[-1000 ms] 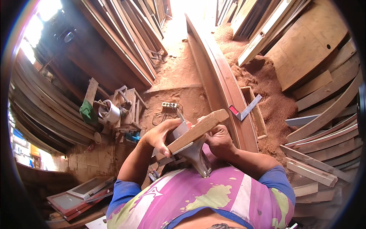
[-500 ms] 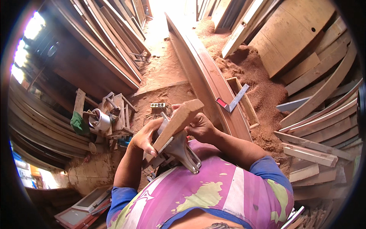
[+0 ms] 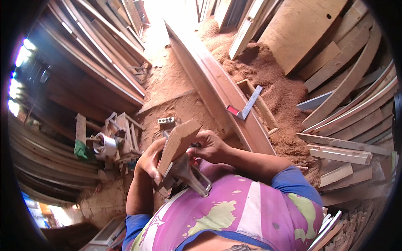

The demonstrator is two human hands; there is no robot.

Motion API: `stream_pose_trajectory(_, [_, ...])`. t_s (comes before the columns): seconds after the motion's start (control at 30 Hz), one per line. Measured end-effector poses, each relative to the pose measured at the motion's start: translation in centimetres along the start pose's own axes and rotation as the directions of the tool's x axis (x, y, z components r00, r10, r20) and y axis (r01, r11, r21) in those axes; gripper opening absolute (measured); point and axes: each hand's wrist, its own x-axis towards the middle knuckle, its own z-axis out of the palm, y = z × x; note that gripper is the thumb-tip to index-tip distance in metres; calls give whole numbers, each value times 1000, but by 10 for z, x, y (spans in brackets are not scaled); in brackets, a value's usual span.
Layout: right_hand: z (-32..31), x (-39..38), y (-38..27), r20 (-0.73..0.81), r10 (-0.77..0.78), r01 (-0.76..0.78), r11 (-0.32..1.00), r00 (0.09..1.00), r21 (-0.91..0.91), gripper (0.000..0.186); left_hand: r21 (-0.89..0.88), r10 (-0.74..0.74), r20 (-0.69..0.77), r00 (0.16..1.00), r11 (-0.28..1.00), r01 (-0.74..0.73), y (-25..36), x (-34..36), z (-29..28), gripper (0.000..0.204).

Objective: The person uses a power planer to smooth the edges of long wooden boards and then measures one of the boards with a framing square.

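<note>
I hold a grey metal tool with a flat wooden piece against its upper side, close in front of my chest. Its exact kind is unclear. My left hand wraps round the left edge of the wooden piece, thumb on the near side. Curled at the right of the wood, the fingers of my right hand close on a dark part of the tool, with a bit of red below them. The wooden piece hides the tool's far side and some fingertips.
A long reddish plank runs away from me, with a try square on it. Beside it lies a narrow wooden box in sawdust. Left are a power strip, a wooden stool and a white bucket. Stacked boards line the right.
The tool and wooden piece have shifted left with both hands, and the wood is tilted more upright. My right fingers have moved onto the dark part. The whole view has shifted slightly.
</note>
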Motion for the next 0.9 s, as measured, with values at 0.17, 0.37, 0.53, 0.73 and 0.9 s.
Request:
stream_pose_trajectory(0.17, [-15, 0, 8, 11, 51, -52, 993, 999, 104, 26, -136, -106, 15, 994, 985, 107, 4, 20, 12, 125])
stream_pose_trajectory(0.37, [-5, -7, 13, -195, -28, 13, 997, 980, -78, 23, -104, -154, -45, 987, 983, 149, -9, 7, 2, 120])
stream_pose_trajectory(0.53, [-11, -15, -9, -428, 71, -162, 971, 901, -178, 17, -153, -402, 39, 915, 902, 403, -1, 35, 5, 121])
stream_pose_trajectory(0.73, [-144, -5, 107, -566, 90, -373, 834, 819, -406, 41, -103, -237, -93, 967, 968, 228, -12, 36, 17, 123])
stream_pose_trajectory(0.9, [-258, -45, 220, -900, 119, -885, 274, 419, -376, 69, -90, -308, -90, 947, 949, 301, -11, 66, 29, 120])
